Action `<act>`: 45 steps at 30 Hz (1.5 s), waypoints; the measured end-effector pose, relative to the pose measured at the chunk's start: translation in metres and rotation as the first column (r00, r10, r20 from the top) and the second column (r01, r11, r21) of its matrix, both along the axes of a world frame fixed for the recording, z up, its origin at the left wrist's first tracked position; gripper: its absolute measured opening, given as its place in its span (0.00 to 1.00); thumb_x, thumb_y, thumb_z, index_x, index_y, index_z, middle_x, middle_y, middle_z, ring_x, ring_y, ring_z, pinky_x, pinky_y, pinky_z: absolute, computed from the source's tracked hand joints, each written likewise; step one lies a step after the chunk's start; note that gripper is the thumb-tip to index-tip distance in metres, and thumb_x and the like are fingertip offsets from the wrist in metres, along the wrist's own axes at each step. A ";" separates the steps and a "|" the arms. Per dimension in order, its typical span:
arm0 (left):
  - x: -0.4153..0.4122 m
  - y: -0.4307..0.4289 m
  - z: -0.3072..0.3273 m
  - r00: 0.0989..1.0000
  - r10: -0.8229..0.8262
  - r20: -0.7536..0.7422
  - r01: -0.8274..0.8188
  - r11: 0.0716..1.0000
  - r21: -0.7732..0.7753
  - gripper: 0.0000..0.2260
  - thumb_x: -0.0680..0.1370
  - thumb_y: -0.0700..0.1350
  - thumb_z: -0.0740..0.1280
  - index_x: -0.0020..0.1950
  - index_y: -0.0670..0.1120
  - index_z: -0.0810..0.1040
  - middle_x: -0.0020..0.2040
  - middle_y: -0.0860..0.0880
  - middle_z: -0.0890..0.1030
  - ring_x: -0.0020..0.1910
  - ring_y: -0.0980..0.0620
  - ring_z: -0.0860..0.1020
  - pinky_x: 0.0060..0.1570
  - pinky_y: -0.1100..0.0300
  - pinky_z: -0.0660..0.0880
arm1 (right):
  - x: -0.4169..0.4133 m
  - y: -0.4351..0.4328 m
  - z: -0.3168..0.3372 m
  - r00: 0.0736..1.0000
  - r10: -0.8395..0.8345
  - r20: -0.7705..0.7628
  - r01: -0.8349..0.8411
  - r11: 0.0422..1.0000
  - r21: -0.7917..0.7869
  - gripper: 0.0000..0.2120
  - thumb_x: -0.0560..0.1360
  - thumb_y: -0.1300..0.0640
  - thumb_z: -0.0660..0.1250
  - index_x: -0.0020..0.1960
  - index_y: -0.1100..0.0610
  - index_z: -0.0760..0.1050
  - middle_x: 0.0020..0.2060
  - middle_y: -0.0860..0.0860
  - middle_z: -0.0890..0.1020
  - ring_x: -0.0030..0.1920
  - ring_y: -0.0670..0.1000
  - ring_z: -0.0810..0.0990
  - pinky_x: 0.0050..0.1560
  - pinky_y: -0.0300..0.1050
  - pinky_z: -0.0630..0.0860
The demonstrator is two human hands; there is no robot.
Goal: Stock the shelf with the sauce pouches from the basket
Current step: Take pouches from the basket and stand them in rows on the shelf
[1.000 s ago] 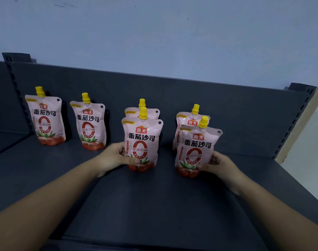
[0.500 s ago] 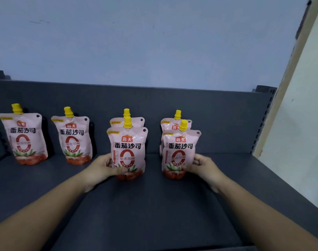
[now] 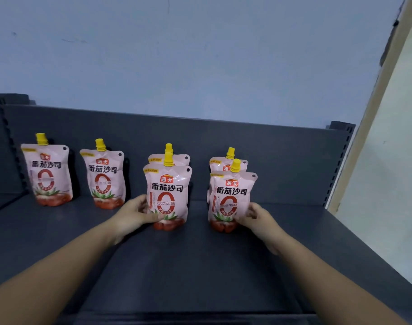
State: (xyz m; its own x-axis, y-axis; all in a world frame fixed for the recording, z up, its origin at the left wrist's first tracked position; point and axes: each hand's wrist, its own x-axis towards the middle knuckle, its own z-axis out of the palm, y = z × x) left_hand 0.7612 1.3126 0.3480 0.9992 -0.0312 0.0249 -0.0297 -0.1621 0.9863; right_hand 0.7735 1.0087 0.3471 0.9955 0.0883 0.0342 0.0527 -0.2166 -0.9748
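While both hands' fingers grip them, two pouches (image 3: 167, 195) stand upright — pink, yellow-capped.

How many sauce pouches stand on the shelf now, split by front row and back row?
Back-row pink spouted pouches with yellow caps: 4
Front-row pouches, one in each hand: 2
Total: 6

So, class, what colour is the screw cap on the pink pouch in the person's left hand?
Yellow: the cap tops the pink sauce pouch, clearest in the head view.
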 end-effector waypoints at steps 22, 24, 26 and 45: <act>-0.202 0.071 0.032 0.899 0.364 0.242 -0.422 0.581 0.695 0.18 0.74 0.47 0.70 0.61 0.42 0.74 0.56 0.47 0.78 0.52 0.55 0.74 0.49 0.69 0.65 | -0.090 0.134 0.018 0.824 0.554 0.119 -0.476 0.791 -0.385 0.08 0.71 0.63 0.70 0.48 0.58 0.74 0.37 0.50 0.74 0.37 0.46 0.71 0.46 0.41 0.71; -0.236 0.095 0.035 0.878 0.408 0.253 -0.450 0.518 0.727 0.18 0.74 0.47 0.69 0.62 0.42 0.74 0.57 0.47 0.77 0.53 0.56 0.73 0.48 0.71 0.63 | -0.108 0.169 0.022 0.737 0.653 0.173 -0.533 0.720 -0.444 0.10 0.71 0.59 0.71 0.50 0.56 0.74 0.39 0.49 0.76 0.38 0.46 0.73 0.45 0.38 0.72; -0.271 0.117 0.035 0.861 0.449 0.238 -0.450 0.456 0.768 0.18 0.75 0.47 0.69 0.62 0.41 0.73 0.58 0.47 0.77 0.56 0.53 0.74 0.49 0.67 0.64 | -0.125 0.202 0.027 0.645 0.735 0.208 -0.560 0.640 -0.525 0.12 0.71 0.56 0.71 0.53 0.53 0.75 0.43 0.47 0.78 0.43 0.46 0.76 0.49 0.37 0.73; -0.585 0.372 -0.026 0.593 0.798 -0.109 -0.289 0.337 0.896 0.17 0.73 0.48 0.71 0.59 0.44 0.76 0.55 0.48 0.80 0.52 0.51 0.77 0.48 0.64 0.71 | -0.345 0.588 -0.016 -0.102 0.985 0.138 -0.511 0.067 -0.857 0.21 0.70 0.57 0.70 0.61 0.60 0.74 0.56 0.56 0.80 0.57 0.54 0.77 0.58 0.46 0.71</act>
State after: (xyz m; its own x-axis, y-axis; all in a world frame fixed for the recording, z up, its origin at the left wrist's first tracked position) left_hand 0.1760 1.6843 0.3216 0.6204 0.7741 -0.1258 0.7705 -0.5716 0.2822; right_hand 0.4286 1.5963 0.3314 -0.1759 0.9813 0.0787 0.9372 0.1914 -0.2917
